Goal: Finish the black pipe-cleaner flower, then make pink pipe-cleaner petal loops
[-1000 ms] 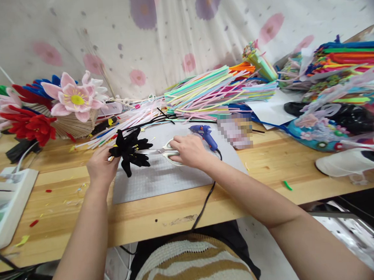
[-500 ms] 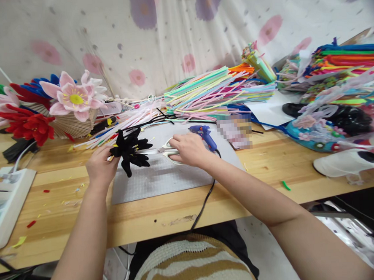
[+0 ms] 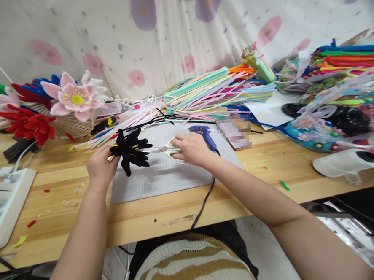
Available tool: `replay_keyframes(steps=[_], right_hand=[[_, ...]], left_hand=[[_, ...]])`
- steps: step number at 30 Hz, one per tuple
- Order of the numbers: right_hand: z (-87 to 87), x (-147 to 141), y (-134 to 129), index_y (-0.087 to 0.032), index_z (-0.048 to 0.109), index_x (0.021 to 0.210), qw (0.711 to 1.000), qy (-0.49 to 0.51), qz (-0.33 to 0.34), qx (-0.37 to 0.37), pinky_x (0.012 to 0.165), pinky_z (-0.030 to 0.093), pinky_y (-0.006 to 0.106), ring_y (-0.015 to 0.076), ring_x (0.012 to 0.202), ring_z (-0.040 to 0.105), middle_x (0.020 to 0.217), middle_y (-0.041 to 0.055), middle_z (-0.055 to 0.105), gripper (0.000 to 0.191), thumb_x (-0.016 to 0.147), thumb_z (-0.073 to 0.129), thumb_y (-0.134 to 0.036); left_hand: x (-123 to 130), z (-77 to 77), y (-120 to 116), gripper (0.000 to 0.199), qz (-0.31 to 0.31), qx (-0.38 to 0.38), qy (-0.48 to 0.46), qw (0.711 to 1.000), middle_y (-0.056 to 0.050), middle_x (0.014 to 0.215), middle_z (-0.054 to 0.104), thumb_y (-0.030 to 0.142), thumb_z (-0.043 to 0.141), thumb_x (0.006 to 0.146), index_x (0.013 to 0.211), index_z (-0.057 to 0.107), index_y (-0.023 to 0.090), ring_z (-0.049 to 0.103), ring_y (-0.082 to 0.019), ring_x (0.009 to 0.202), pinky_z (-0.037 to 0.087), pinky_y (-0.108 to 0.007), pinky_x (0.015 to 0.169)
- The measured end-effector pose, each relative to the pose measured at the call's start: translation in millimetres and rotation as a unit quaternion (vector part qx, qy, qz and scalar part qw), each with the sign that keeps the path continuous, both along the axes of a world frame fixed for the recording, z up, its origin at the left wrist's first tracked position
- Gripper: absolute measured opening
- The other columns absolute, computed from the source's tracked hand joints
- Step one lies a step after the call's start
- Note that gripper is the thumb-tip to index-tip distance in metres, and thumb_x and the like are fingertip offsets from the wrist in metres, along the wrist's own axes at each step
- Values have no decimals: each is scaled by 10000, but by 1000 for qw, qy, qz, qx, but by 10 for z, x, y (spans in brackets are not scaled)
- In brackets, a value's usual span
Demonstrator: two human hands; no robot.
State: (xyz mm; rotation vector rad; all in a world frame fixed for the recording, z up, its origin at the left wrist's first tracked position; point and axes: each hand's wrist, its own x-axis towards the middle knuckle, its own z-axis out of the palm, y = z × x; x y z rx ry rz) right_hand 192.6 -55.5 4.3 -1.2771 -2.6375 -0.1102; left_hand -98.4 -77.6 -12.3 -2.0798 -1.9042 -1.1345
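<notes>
A black pipe-cleaner flower with yellow bits at its centre is gripped at its base by my left hand, its petals facing right. My right hand is closed around the white handles of a pair of scissors. The scissor blades point left and reach the flower's right-hand petals; the tips are hard to make out against the black. Both hands are above a grey cutting mat. Just behind my right hand lies a blue glue gun on the mat.
Bundles of pastel pipe cleaners lie along the back. Pink and red finished flowers stand at left, above a white power strip. A white spool is at right. The glue gun's black cord hangs over the table's front edge.
My right hand and the scissors have shifted slightly to the right, away from the flower. My left hand and the flower stay almost in place.
</notes>
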Motion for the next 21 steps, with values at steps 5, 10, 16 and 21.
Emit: replay_keyframes(steps=[5,10,16,21], right_hand=[[-117,59,-12,-208,622,944,994,67,-86,7,593,261,288,171,771,565,939,45,632,322,832,492,-480],[-275,65,-84,-211,631,945,985,101,-134,-38,584,280,275,173,788,566,930,51,643,344,834,481,-499],[-403,48,-85,-205,630,922,977,106,-177,-61,570,311,261,176,805,578,949,60,649,342,845,459,-491],[-435,22,-84,-207,626,956,972,87,-204,-80,596,365,263,194,866,593,962,74,643,324,847,466,-468]], left_hand=[[-203,75,90,159,52,-64,-5,997,-23,839,674,276,607,674,795,678,202,597,-214,825,432,-307,668],[-394,384,247,313,147,46,-74,985,-34,791,660,392,627,696,880,688,146,544,-153,676,400,-268,600],[-347,718,411,191,-103,-63,259,958,-28,710,642,214,508,704,741,694,196,488,-143,627,166,-262,474],[-332,759,444,221,-81,-6,276,958,-43,758,625,242,481,782,818,694,194,475,-159,684,187,-263,516]])
